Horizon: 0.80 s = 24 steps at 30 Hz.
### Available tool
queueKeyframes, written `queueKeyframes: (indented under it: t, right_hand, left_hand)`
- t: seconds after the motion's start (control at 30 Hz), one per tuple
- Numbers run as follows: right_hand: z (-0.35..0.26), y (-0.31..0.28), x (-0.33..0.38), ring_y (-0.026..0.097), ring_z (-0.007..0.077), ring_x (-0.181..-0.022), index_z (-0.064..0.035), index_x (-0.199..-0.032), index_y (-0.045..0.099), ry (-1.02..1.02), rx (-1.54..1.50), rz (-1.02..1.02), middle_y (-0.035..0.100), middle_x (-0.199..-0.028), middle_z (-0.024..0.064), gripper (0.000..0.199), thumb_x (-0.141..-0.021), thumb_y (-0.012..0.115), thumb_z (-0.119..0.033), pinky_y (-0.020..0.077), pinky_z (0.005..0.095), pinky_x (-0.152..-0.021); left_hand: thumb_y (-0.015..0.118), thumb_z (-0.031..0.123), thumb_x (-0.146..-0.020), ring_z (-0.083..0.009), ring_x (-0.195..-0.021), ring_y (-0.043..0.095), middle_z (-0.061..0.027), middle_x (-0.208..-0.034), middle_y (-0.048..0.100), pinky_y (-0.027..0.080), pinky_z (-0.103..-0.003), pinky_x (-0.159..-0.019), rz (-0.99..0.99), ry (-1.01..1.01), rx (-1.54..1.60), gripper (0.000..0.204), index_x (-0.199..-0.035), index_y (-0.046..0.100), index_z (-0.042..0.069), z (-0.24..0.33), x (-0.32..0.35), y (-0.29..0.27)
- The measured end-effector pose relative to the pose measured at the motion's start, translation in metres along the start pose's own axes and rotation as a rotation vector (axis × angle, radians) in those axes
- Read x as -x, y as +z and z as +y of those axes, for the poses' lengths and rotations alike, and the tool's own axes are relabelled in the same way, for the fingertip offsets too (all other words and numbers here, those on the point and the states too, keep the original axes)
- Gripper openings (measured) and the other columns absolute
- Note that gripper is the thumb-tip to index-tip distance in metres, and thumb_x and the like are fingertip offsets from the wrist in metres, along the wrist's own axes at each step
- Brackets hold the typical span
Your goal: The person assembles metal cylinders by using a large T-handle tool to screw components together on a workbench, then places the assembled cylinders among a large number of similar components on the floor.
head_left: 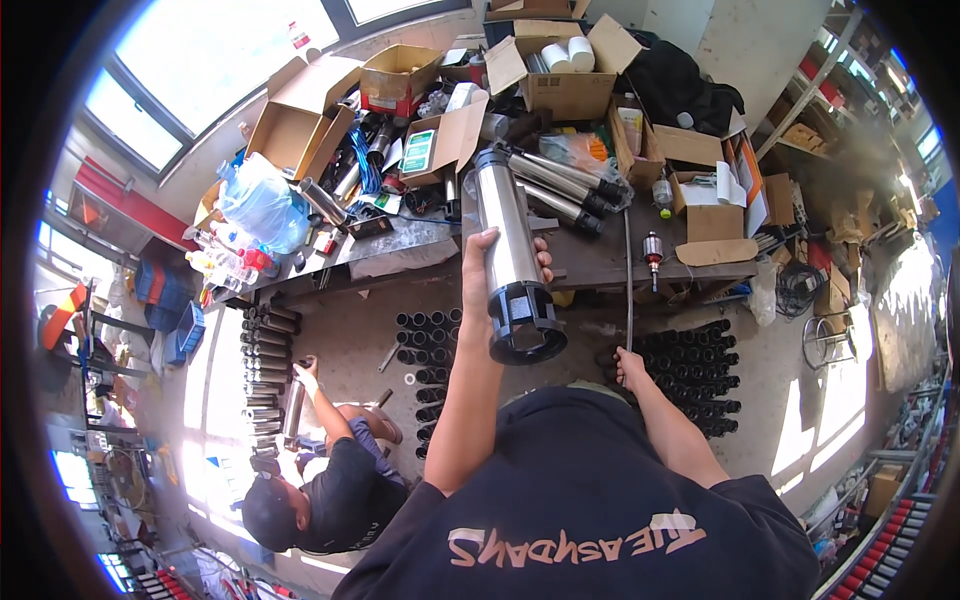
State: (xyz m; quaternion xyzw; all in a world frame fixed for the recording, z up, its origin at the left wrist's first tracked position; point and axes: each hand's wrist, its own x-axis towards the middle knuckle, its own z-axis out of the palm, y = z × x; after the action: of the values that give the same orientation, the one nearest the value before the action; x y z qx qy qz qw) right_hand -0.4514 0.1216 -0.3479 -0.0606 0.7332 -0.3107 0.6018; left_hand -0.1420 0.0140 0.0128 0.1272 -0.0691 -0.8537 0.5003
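Observation:
My left hand [478,268] is wrapped round a shiny steel cylinder [507,225] with black fittings at both ends. The cylinder is tilted, its open, slotted black end toward me and its other end over the workbench [400,240]. Lower and to the right, my right hand [630,367] is closed on the lower end of a long thin metal rod [629,270]. From there the rod reaches up past the bench's front edge, apart from the cylinder. More steel cylinders [565,190] with black ends lie on the bench just beyond.
Cardboard boxes [565,95], plastic bottles [230,265] and a clear bag [265,200] crowd the bench. Black-ended tubes stand in rows on the floor, right [690,375] and left [430,350]. A co-worker [340,500] crouches at lower left, handling tubes beside a stack [268,360].

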Motion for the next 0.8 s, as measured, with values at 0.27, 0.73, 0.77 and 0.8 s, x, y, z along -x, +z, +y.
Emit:
queueKeyframes:
  t: [0.27, 0.73, 0.77, 0.8]
  right_hand:
    - [-0.016, -0.009, 0.033, 0.033, 0.0105, -0.043, -0.0092, -0.069, 0.05, -0.185, 0.034, 0.21, 0.036, -0.055, -0.004, 0.041, -0.095, 0.065, -0.037, 0.0248, 0.0297, -0.039]
    - [-0.026, -0.08, 0.157, 0.032, 0.0069, -0.053, 0.0012, -0.064, 0.052, -0.91, 0.46, 0.376, 0.034, -0.053, -0.0017, 0.047, -0.094, 0.068, -0.03, 0.0271, 0.0321, -0.048]
    - [-0.034, -0.088, 0.157, 0.033, 0.0074, -0.051, 0.0013, -0.065, 0.053, -0.926, 0.476, 0.351, 0.034, -0.052, -0.0004, 0.044, -0.094, 0.069, -0.028, 0.0274, 0.0325, -0.048]
    - [-0.048, -0.09, 0.161, 0.036, 0.0101, -0.048, 0.0012, -0.065, 0.055, -0.953, 0.509, 0.335, 0.037, -0.05, 0.0031, 0.043, -0.092, 0.071, -0.029, 0.0292, 0.0335, -0.047]
  left_hand:
    - [0.062, 0.038, -0.088, -0.025, -0.087, 0.062, -0.0188, -0.105, 0.054, 0.062, -0.036, -0.073, 0.01, 0.019, 0.019, 0.065, -0.124, 0.039, -0.012, -0.009, 0.004, -0.011]
    - [0.072, 0.032, -0.081, -0.0234, -0.089, 0.061, -0.0162, -0.105, 0.055, 0.057, -0.031, -0.083, 0.173, -0.106, 0.627, 0.06, -0.117, 0.046, -0.01, -0.043, -0.001, -0.072]
    - [0.072, 0.031, -0.081, -0.0237, -0.089, 0.062, -0.0167, -0.105, 0.055, 0.057, -0.031, -0.083, 0.166, -0.108, 0.672, 0.06, -0.117, 0.046, -0.01, -0.043, -0.007, -0.071]
    - [0.073, 0.025, -0.08, -0.0252, -0.09, 0.062, -0.017, -0.106, 0.055, 0.059, -0.032, -0.08, 0.213, -0.073, 0.8, 0.057, -0.117, 0.049, -0.011, -0.038, -0.017, -0.07]
